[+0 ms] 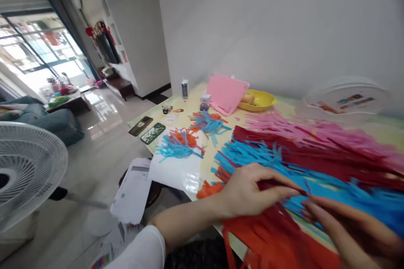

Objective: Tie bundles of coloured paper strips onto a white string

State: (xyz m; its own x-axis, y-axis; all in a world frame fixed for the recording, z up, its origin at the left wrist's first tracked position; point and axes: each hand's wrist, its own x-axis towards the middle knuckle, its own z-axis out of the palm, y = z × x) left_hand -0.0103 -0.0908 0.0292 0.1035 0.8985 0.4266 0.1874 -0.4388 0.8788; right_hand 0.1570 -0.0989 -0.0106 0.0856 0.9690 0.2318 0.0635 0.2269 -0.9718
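Note:
My left hand (248,189) is closed in a pinch on a thin dark red strip, its thumb and forefinger pressed together. Close to its fingertips, my right hand (350,227) also pinches the strip, partly cut off by the frame edge and a little blurred. Under both hands lie orange fringed strips (268,243) with some dark red among them. Just beyond are blue fringed strips (249,153), then a dark red bundle (315,159) and pink strips (350,134). Two small blue-and-orange tufts (179,145) rest left of the bundles.
A pink board (225,92) leans by a yellow basket (263,100) holding round fruit. Two phones (153,133) lie near the table's left edge. A clear plastic container (347,98) stands against the wall. Left of the table are a white fan (28,172) and papers (132,193).

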